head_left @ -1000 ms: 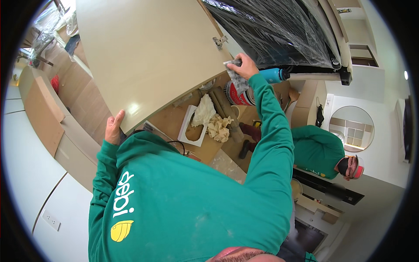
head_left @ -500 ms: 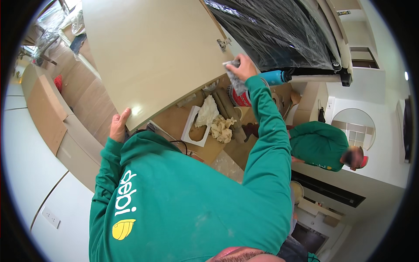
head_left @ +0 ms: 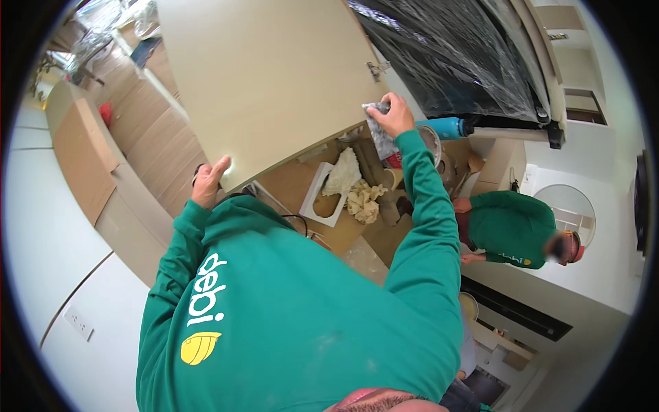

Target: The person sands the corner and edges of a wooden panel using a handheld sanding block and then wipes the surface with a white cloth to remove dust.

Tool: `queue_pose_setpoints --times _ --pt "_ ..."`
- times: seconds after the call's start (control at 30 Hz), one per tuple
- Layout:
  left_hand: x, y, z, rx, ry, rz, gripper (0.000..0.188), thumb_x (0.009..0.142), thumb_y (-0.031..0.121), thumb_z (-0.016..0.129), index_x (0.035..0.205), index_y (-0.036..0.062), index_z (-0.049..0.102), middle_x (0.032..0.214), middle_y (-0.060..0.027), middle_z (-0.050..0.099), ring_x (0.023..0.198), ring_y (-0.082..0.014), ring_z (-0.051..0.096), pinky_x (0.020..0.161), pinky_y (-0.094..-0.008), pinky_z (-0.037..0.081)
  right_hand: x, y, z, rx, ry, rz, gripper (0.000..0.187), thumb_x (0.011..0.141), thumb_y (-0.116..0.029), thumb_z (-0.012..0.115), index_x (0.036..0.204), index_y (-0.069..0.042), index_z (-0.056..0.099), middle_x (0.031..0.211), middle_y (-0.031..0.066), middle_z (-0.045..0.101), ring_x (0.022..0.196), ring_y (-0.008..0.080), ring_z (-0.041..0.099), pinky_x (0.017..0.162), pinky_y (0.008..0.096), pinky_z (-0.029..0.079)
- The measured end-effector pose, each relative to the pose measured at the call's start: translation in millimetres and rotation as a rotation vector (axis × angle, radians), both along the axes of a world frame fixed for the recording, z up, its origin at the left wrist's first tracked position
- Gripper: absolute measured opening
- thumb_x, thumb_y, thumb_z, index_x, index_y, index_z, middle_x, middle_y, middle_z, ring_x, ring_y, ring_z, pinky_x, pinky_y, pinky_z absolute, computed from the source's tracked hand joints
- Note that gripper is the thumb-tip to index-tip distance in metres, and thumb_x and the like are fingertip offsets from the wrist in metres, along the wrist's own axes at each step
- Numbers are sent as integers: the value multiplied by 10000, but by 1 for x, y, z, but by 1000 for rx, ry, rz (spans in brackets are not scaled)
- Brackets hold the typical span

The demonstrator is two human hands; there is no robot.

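Note:
A large beige cabinet door (head_left: 274, 75) with a metal hinge (head_left: 377, 70) on its right edge is in front of me. My left hand (head_left: 210, 181) grips its near left corner, thumb on top of the face and fingers under the edge. My right hand (head_left: 394, 117) is closed round a crumpled grey cloth (head_left: 382, 137) at the door's near right corner. The cloth hangs down past the edge; whether it touches the door's face I cannot tell.
Below the door are crumpled paper (head_left: 365, 201), a white frame with an oval opening (head_left: 316, 211) and a blue bottle (head_left: 445, 128). Plastic sheeting (head_left: 453, 55) covers a dark surface at upper right. A person in a green top (head_left: 511, 223) stands at right.
The door, both hands and the surroundings sit farther right in the picture. Against the hinge, my right hand with the cloth has come slightly nearer and to the left. My left hand keeps its corner.

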State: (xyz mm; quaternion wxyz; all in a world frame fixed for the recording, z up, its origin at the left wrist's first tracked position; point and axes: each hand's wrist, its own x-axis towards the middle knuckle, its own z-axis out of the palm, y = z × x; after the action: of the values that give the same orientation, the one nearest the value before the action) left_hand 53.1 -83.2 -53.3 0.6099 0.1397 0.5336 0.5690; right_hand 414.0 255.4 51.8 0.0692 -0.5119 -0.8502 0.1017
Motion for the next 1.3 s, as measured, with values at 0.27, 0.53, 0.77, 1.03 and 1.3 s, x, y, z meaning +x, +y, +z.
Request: queue_pose_setpoints --times 0.27,0.53,0.77,1.03,1.3 --pt "-9 -3 5 -38 53 -78 539 981 492 669 987 -45 720 876 -33 699 757 -107 644 657 -272 513 -130 -143 18 -193 111 64 472 781 -398 811 1042 -74 589 1033 171 614 950 391 645 831 488 534" --pt "-29 1 12 70 -281 -226 1007 907 879 260 1314 29 616 1075 -78 721 851 -149 668 703 -288 538 -210 -264 34 -360 260 202 434 793 -329 833 1027 -70 575 1011 155 586 909 390 641 789 471 541" --pt "-67 -1 -3 34 -325 -452 1020 900 885 264 1122 -19 680 921 -96 720 770 -194 693 723 -304 582 -87 -248 -37 -343 781 -475 413 807 -297 847 987 -11 609 926 75 631 858 165 575 779 347 498" --pt "-95 6 -21 23 -245 -700 823 977 717 467 1163 -64 648 1019 -161 731 852 -223 722 752 -336 606 -19 -271 -220 0 413 -972 541 866 -382 783 1209 10 635 1193 200 652 1090 360 619 953 464 475" --pt "-94 30 15 60 -280 -628 624 1012 536 576 1249 -40 603 1063 -161 728 916 -233 735 823 -356 621 -168 -243 -54 394 306 -191 573 1029 -222 508 1552 -20 387 1632 206 326 1546 390 210 1267 512 130"
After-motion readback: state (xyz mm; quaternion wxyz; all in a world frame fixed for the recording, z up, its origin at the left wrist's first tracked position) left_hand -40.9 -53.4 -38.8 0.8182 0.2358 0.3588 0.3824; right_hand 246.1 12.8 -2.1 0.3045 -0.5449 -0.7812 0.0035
